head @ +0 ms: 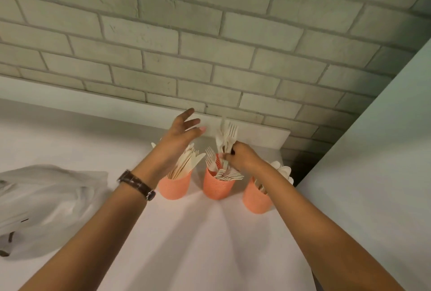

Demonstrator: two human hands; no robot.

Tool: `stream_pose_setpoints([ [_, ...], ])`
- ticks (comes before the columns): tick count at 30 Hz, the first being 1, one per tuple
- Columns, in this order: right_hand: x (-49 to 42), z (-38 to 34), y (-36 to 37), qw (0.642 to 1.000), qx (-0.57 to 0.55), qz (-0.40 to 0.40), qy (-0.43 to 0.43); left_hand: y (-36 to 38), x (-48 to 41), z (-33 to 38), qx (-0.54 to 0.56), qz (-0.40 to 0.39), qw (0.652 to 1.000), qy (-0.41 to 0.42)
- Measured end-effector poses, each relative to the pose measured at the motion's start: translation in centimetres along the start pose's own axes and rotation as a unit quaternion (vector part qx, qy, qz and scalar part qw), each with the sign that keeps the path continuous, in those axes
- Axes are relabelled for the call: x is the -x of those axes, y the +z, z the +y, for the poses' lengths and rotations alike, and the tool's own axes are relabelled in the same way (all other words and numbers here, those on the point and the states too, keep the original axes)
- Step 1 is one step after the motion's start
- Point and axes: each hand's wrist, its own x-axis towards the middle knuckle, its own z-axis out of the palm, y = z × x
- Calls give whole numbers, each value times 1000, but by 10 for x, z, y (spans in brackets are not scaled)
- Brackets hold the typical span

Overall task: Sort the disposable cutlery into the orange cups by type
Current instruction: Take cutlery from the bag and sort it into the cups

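above the middle cup, the right hand pinches a bundle of forks; the left hand hovers with fingers spread. dropped carelessly, the bundle may tip this crowded cup or spill forks among 3 cups.

Right hand: grips a bunch of forks, tines up, at 12 o'clock of the middle cup.
Left hand: fingers spread, holding nothing, above the knives.
Left cup: 9 o'clock of the middle cup, holds the knives.
Right cup: 3 o'clock, holds spoons.
Plastic bag: far out at 9 o'clock.
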Motion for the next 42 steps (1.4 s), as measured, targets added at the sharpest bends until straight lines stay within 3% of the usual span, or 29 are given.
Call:
stream_pose_setpoints([
  [8, -16, -6, 3, 992, 92, -89, 7, -22, 26, -4, 68, 16, 998, -5],
  [16, -20, -3, 4, 991, 77, -106, 32, -15, 42, -21, 62, 33, 997, -45],
  [21, -16, -7, -3, 979, 137, -148, 36, 7, 54, -76, -68, -45, 981, -174],
  [23, -15, -8, -5, 976, 143, -159, 49, 11, 54, -101, -142, -54, 970, -190],
  [26, -9, -9, -10, 978, 142, -132, 77, 21, 48, -120, -176, -34, 967, -179],
  [30, 12, -1, -30, 994, 52, -58, 82, 42, 35, -132, -197, -36, 977, -73],
  [36, 98, 28, -28, 983, -132, 106, 74, 65, -3, -158, -117, 97, 988, -9],
  [42, 178, 47, 19, 967, -217, 127, 49, 76, 7, -149, -88, 123, 987, 54],
])
